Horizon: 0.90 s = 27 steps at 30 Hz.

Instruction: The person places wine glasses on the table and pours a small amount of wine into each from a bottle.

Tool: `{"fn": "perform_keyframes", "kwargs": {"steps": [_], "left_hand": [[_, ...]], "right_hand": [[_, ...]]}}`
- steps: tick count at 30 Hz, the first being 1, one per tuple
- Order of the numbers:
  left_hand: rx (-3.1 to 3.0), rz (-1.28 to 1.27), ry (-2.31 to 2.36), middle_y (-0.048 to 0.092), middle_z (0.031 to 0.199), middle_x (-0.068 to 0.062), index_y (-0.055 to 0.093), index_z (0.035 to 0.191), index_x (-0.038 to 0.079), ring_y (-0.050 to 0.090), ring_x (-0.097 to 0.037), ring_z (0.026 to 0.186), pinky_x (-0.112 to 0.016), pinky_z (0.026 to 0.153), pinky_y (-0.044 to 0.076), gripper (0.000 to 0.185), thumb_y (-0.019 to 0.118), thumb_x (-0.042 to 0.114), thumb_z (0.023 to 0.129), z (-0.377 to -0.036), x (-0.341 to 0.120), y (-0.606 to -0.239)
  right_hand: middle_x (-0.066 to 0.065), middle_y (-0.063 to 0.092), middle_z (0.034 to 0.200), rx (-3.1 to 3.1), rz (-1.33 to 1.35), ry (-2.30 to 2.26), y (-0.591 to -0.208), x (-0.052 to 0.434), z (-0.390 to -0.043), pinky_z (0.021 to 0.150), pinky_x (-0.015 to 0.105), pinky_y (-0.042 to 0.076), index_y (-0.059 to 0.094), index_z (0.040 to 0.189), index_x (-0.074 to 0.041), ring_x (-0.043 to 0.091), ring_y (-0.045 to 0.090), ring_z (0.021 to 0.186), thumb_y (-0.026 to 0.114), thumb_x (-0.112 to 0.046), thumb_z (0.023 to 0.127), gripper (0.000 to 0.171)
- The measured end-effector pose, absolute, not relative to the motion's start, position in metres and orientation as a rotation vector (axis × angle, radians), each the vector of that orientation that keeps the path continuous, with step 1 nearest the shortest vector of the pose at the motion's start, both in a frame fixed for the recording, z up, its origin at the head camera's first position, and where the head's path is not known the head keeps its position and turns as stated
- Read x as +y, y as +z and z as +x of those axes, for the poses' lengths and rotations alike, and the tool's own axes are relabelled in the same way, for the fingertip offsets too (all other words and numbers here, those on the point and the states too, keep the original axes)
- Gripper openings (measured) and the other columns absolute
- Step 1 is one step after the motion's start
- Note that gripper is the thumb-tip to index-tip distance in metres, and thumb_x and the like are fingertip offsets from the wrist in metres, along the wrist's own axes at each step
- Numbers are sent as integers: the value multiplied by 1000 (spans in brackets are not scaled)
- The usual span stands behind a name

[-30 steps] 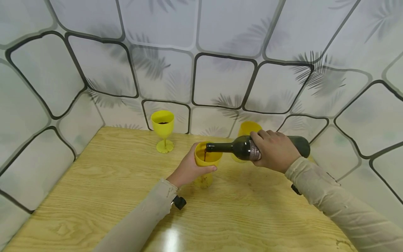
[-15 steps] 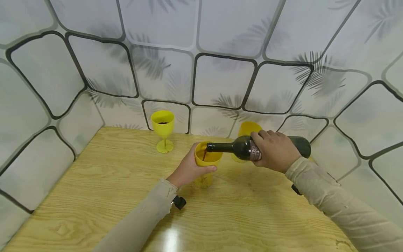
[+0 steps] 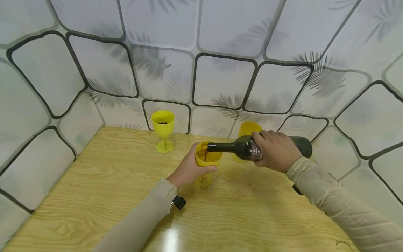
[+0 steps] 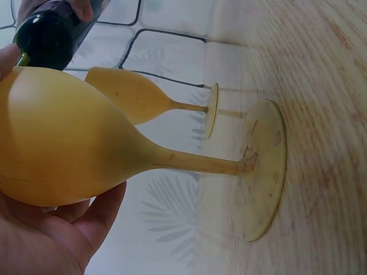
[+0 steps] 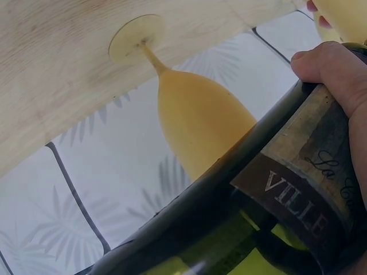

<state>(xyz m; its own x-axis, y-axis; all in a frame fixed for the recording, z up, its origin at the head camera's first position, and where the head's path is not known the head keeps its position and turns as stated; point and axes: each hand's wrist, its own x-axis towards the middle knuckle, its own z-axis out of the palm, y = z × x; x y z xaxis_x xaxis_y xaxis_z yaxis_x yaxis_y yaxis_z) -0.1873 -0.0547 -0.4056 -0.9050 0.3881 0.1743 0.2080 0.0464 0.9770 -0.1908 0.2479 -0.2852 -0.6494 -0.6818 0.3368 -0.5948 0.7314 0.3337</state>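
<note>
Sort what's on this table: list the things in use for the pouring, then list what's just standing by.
In use:
left hand, holding the goblet being filled
right hand, gripping the tilted wine bottle

Standing by:
far goblet, a little dark liquid in it
goblet behind the bottle, contents hidden
wooden table

A yellow goblet [image 3: 162,128] holding a little dark liquid is seen standing upright at the far left of a light wooden table [image 3: 94,196]. Another yellow goblet [image 3: 248,128] stands far right, against a wall [image 3: 220,42] patterned with palm-leaf panels.
</note>
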Motion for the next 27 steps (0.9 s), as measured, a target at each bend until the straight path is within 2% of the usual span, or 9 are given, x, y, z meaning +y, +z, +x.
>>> {"fn": "perform_keyframes", "kwargs": {"steps": [27], "left_hand": [[2190, 618, 1983, 56, 133, -4, 37, 148, 22, 60, -22, 118, -41, 100, 53, 82, 88, 25, 85, -187, -54, -404]], "right_hand": [[11, 61, 86, -2507, 967, -269, -281, 250, -189, 58, 48, 56, 55, 107, -5, 31, 62, 70, 93, -37, 59, 69]]}}
